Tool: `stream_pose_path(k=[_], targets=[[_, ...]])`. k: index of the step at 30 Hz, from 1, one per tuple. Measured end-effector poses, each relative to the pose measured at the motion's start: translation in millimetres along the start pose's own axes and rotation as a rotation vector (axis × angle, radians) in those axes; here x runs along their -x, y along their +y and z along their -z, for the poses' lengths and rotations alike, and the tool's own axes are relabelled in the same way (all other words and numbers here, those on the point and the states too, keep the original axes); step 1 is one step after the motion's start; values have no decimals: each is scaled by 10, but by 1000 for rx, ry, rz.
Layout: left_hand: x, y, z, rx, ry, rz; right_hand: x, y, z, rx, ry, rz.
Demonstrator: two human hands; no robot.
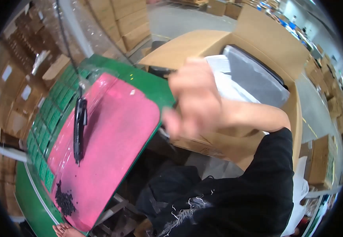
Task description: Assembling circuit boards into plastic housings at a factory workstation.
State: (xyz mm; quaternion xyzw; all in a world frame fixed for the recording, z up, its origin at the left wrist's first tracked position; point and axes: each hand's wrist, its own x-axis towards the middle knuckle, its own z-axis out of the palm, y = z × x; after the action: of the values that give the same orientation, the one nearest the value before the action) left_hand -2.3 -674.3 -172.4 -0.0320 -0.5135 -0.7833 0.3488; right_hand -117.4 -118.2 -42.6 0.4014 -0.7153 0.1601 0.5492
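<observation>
My right hand [197, 100] is raised between the green table and an open cardboard box [203, 146]. Motion smears its fingers, so what they hold, if anything, does not show. At the lower left edge of the picture, my left hand [65, 230] rests by the near end of the pink mat [116, 130], its fingers laid out and nothing visible in them. Just above it lies a heap of small black pieces [65, 200], perhaps screws. A black electric screwdriver [79, 128] hangs by its cable over the mat, apart from both hands.
The box holds a dark grey panel-like item [250, 75] and white wrapping [228, 85]. Green gridded trays [47, 138] line the far side of the green table [147, 85]. Stacked cartons [120, 21] stand behind, and another carton [322, 160] is at the right.
</observation>
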Motion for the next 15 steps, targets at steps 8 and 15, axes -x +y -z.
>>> stream_pose_path(k=[8, 15], targets=[[184, -191, -477, -389, 116, 91, 2326, 1854, 2251, 1114, -942, -1270], [486, -5, -713, -612, 232, 164, 3455, 2000, 3451, 1131, -919, -1788]])
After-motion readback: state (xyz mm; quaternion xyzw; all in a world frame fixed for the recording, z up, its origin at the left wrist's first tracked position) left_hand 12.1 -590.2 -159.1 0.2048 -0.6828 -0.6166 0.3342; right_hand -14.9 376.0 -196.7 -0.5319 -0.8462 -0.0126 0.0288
